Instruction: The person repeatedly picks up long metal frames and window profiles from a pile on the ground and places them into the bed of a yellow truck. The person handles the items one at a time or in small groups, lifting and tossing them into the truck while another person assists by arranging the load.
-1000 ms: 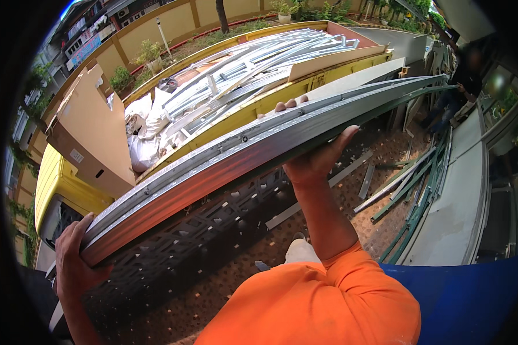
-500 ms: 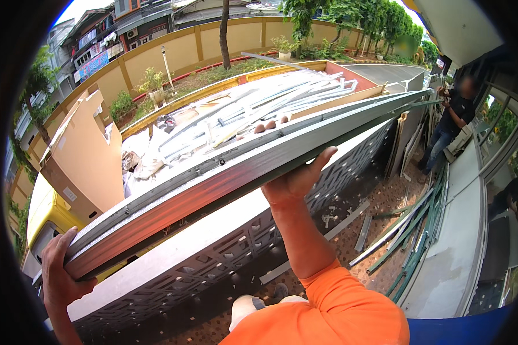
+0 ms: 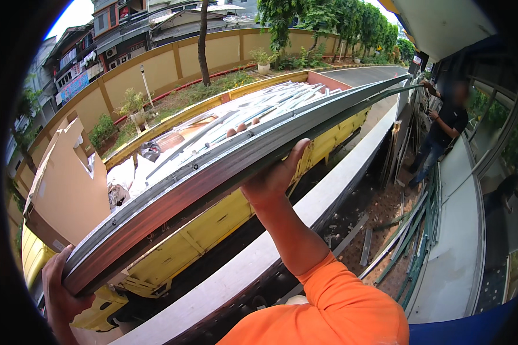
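Observation:
A bundle of long grey metal profiles (image 3: 213,164), some with dark screws or holes along the upper edge, slants from the lower left to the upper right. Its near end is gripped by my left hand (image 3: 62,290), thumb below and fingers over the outer side. Farther along, my right hand (image 3: 273,178) bears it from beneath, with fingertips showing over the far edge. Close under the profiles runs a thin dark green strip (image 3: 380,95). At the far end another person (image 3: 446,126) in dark clothes stands with one hand raised to the strip.
Beyond a white-topped wall (image 3: 230,270) stands a yellow truck (image 3: 207,241), its bed loaded with pale metal lengths (image 3: 224,123). A cardboard sheet (image 3: 66,184) rises at the left. Green and grey strips (image 3: 414,247) lie on the right, beside a glazed frontage (image 3: 501,138).
My view has shifted, showing more of the truck's side beyond the wall. Both hands keep hold of the profiles, now farther out over the truck. The other person's hand is raised higher.

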A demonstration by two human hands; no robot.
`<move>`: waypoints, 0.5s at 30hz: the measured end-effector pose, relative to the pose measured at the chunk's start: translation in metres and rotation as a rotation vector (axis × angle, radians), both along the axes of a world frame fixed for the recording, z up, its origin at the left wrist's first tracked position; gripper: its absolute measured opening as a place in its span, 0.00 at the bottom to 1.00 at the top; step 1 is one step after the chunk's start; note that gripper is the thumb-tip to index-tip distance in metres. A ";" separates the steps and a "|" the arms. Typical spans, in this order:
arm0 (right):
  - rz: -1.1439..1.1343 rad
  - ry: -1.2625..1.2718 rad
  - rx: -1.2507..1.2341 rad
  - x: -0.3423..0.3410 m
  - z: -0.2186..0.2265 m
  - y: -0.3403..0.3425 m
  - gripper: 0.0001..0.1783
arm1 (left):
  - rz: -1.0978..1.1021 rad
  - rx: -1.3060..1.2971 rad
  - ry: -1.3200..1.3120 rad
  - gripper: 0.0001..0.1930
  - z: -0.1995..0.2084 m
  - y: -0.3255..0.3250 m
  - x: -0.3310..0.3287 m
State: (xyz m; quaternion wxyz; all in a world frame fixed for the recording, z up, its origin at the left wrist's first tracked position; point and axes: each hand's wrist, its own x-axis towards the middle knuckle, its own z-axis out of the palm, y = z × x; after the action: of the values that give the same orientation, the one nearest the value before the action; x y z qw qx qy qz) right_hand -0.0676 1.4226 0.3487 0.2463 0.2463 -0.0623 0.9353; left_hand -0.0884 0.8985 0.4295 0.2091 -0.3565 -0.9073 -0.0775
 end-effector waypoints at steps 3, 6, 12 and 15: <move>0.018 0.054 -0.025 -0.051 0.005 0.004 0.57 | -0.022 0.027 -0.021 0.52 -0.010 0.009 -0.041; 0.107 -0.072 0.009 -0.090 0.005 0.008 0.56 | 0.011 0.050 -0.064 0.50 -0.026 0.023 -0.071; 0.147 -0.192 0.073 -0.179 0.006 0.039 0.54 | 0.027 0.141 -0.196 0.46 -0.048 0.071 -0.135; 0.114 -0.199 0.061 -0.238 0.007 0.068 0.54 | 0.041 0.159 -0.260 0.47 -0.045 0.109 -0.184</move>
State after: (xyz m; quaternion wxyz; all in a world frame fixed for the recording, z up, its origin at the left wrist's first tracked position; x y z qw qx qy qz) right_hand -0.3060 1.4908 0.3556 0.1777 0.1627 -0.1009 0.9653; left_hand -0.2724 1.0071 0.3842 0.1191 -0.3074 -0.9247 -0.1903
